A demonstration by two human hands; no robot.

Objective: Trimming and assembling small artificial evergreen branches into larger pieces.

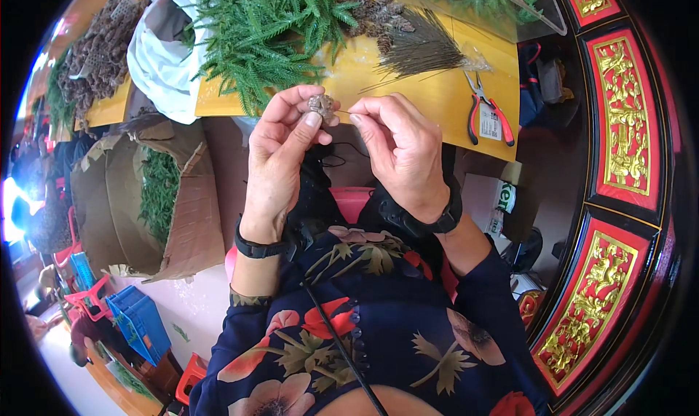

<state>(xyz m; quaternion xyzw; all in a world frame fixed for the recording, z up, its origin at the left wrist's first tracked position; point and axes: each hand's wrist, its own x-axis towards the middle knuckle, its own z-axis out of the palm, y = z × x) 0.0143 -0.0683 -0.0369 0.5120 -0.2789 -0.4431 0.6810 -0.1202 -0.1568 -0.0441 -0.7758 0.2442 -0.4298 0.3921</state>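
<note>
Right hand: out over the near edge of the table (pixel 455 114), this hand (pixel 409 145) has thumb and forefinger pinched together on a thin wire; such a small grip could slide along the wire if it were pulled hard.
Left hand: also just off the table's near edge, this hand (pixel 280 141) half curls round a cone, thumb pressing it against the fingers; too firm a squeeze could crack scales, too loose a one could let the cone twist.
Wire: the strand (pixel 344 112) runs between the hands, before the table's near edge; I cannot tell whether it is fastened to the cone. If it is not, a tug could draw it free, and a loose end could prick a fingertip.
Cone: the small brown cone (pixel 320 106) is in the left fingers, at the table's near edge; dropped there, it could miss the tabletop and fall.
Pliers: on the table's right part, near the front, handles (pixel 502 122) spread; a sleeve or wrist swinging wide could knock them off.
Branches: a green heap (pixel 262 45) on the table's left part, overhanging the near edge; a brushing forearm could drag some down.
Wires: a fanned bundle (pixel 426 46) farther back on the table; careless reaching could scatter or tangle it.
</note>
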